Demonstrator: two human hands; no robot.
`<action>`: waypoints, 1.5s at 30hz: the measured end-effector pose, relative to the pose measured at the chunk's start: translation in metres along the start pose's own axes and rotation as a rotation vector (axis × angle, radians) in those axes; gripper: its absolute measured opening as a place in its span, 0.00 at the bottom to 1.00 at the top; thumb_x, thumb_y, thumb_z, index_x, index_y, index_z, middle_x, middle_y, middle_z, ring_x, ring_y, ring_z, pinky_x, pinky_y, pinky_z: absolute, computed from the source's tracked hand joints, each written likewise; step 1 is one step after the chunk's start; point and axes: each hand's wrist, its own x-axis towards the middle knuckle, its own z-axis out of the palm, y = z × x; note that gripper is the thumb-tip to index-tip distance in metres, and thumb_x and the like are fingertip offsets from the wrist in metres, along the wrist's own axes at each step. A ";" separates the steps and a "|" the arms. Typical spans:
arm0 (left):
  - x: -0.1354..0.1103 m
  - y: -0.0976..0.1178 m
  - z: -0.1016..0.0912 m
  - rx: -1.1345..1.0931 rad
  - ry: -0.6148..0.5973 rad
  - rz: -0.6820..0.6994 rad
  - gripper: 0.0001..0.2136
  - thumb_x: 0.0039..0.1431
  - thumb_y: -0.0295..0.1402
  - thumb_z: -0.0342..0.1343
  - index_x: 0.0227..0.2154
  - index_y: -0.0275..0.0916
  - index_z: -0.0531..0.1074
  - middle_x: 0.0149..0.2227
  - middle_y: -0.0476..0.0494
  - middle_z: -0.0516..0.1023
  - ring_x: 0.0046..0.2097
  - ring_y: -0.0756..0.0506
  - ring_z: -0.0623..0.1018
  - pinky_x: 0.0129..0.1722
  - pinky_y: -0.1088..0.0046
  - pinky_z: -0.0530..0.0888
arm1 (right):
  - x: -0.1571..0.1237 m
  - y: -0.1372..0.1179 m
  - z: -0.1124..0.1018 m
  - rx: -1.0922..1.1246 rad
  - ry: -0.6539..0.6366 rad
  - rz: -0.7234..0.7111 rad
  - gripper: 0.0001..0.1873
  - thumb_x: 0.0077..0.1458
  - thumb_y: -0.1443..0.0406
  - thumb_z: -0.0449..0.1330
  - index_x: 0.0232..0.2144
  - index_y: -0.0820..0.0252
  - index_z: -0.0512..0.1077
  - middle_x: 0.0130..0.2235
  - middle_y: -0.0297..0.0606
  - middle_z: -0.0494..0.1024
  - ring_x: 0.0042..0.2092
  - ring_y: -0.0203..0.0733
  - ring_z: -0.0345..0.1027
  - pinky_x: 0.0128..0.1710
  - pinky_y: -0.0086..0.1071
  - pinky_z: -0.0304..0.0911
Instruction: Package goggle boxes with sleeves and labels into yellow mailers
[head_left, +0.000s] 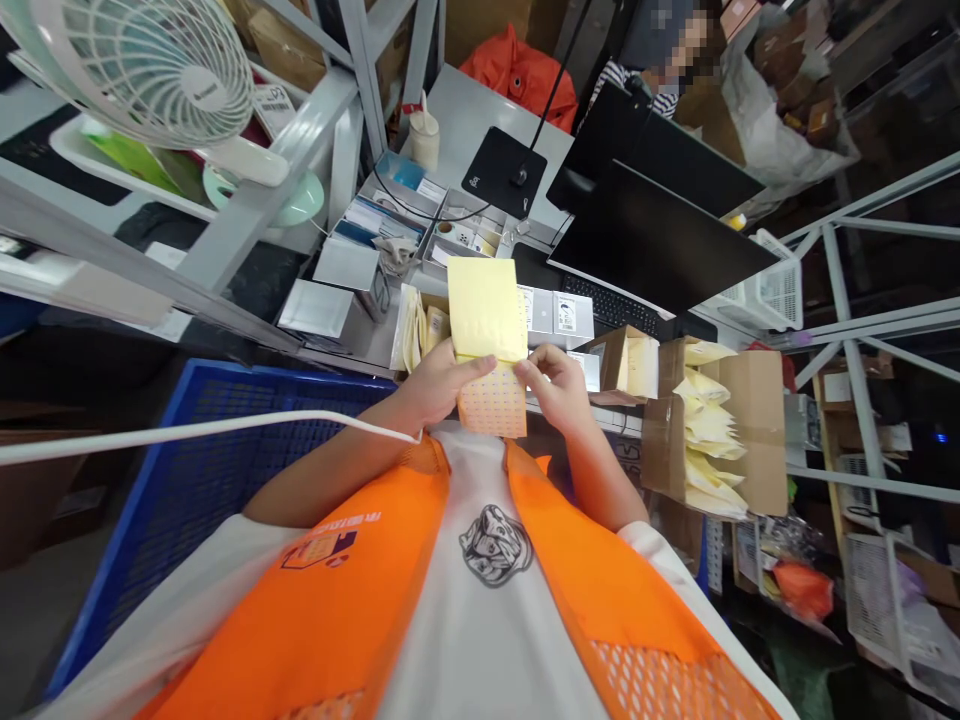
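Observation:
A pale yellow sticker sheet (pixel 486 308) stands up in front of my chest. Below it hangs an orange-tinted part (pixel 492 402) with rows of small printed marks; whether it is one piece with the yellow part I cannot tell. My left hand (pixel 441 385) grips the left side, its thumb lying across the front where the two parts meet. At the right edge, my right hand (pixel 559 388) pinches the sheet between thumb and fingers. Just behind the sheet is an open carton of yellow padded envelopes (pixel 412 330), partly hidden by the sheet and my left hand.
White boxes (pixel 574 314) stand behind the sheet, with a monitor (pixel 660 240) and keyboard (pixel 611 303) beyond. A carton of padded envelopes (pixel 761 430) is at right, a blue crate (pixel 187 440) at left. A white cable (pixel 225 428) crosses the left side. Another person's striped sleeve (pixel 664 102) shows behind the monitors.

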 end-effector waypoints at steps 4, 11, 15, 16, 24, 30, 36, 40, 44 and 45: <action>0.002 0.004 -0.003 -0.049 0.003 -0.093 0.24 0.47 0.37 0.71 0.46 0.29 0.78 0.44 0.31 0.84 0.52 0.28 0.81 0.54 0.48 0.77 | 0.014 -0.002 0.001 -0.051 0.051 -0.003 0.24 0.62 0.49 0.58 0.21 0.57 0.61 0.21 0.31 0.66 0.25 0.33 0.57 0.26 0.29 0.55; 0.002 0.006 0.003 -0.199 0.118 0.019 0.26 0.52 0.30 0.64 0.55 0.32 0.74 0.50 0.34 0.82 0.58 0.33 0.78 0.64 0.51 0.70 | -0.003 -0.029 0.011 -0.504 0.061 -0.435 0.10 0.66 0.58 0.57 0.35 0.58 0.69 0.30 0.36 0.73 0.32 0.37 0.64 0.34 0.33 0.58; 0.003 0.003 0.015 -0.248 0.120 0.058 0.22 0.59 0.35 0.60 0.55 0.32 0.73 0.54 0.33 0.80 0.62 0.34 0.75 0.66 0.53 0.68 | 0.001 -0.033 0.026 -0.609 -0.053 -0.376 0.09 0.66 0.61 0.57 0.34 0.58 0.69 0.31 0.36 0.74 0.32 0.38 0.65 0.33 0.33 0.55; 0.004 0.000 0.018 -0.245 0.131 0.074 0.22 0.60 0.37 0.60 0.55 0.32 0.73 0.54 0.33 0.80 0.63 0.34 0.74 0.67 0.53 0.67 | 0.003 -0.031 0.028 -0.611 -0.043 -0.344 0.09 0.65 0.61 0.58 0.33 0.58 0.69 0.31 0.36 0.74 0.32 0.39 0.65 0.33 0.33 0.55; 0.010 -0.019 0.033 -0.167 0.231 0.249 0.24 0.60 0.46 0.63 0.55 0.40 0.71 0.57 0.37 0.78 0.66 0.37 0.70 0.66 0.59 0.68 | 0.001 -0.024 0.028 -0.516 -0.006 -0.225 0.10 0.64 0.63 0.57 0.30 0.57 0.64 0.35 0.38 0.71 0.36 0.40 0.63 0.35 0.34 0.56; 0.014 -0.027 0.031 -0.134 0.226 0.291 0.25 0.60 0.48 0.63 0.56 0.41 0.71 0.59 0.38 0.76 0.67 0.39 0.69 0.65 0.63 0.69 | 0.005 -0.021 0.029 -0.499 -0.009 -0.268 0.09 0.65 0.66 0.53 0.31 0.56 0.62 0.35 0.38 0.68 0.37 0.41 0.62 0.37 0.34 0.58; 0.012 -0.036 0.023 -0.068 0.321 0.348 0.24 0.59 0.51 0.63 0.52 0.42 0.72 0.56 0.39 0.78 0.67 0.39 0.69 0.65 0.65 0.69 | 0.013 -0.017 0.041 -0.640 -0.055 -0.324 0.08 0.67 0.67 0.50 0.33 0.57 0.63 0.37 0.42 0.69 0.39 0.44 0.62 0.39 0.35 0.60; 0.008 -0.041 0.019 -0.045 0.358 0.357 0.21 0.59 0.51 0.63 0.47 0.42 0.74 0.54 0.40 0.79 0.67 0.39 0.69 0.64 0.65 0.69 | 0.018 -0.016 0.049 -0.678 -0.098 -0.325 0.07 0.68 0.68 0.49 0.36 0.58 0.65 0.38 0.42 0.71 0.39 0.44 0.63 0.39 0.35 0.60; 0.007 -0.041 0.014 -0.041 0.358 0.360 0.21 0.60 0.52 0.63 0.45 0.41 0.75 0.54 0.40 0.79 0.66 0.38 0.71 0.64 0.65 0.70 | 0.022 -0.017 0.046 -0.629 -0.115 -0.351 0.08 0.66 0.68 0.50 0.33 0.57 0.64 0.36 0.41 0.70 0.38 0.43 0.62 0.37 0.35 0.59; 0.007 -0.039 0.013 -0.052 0.356 0.365 0.21 0.59 0.52 0.63 0.46 0.41 0.75 0.54 0.40 0.78 0.65 0.38 0.71 0.64 0.65 0.70 | 0.022 -0.017 0.044 -0.594 -0.121 -0.361 0.08 0.66 0.69 0.50 0.32 0.57 0.63 0.35 0.40 0.69 0.38 0.43 0.62 0.37 0.35 0.59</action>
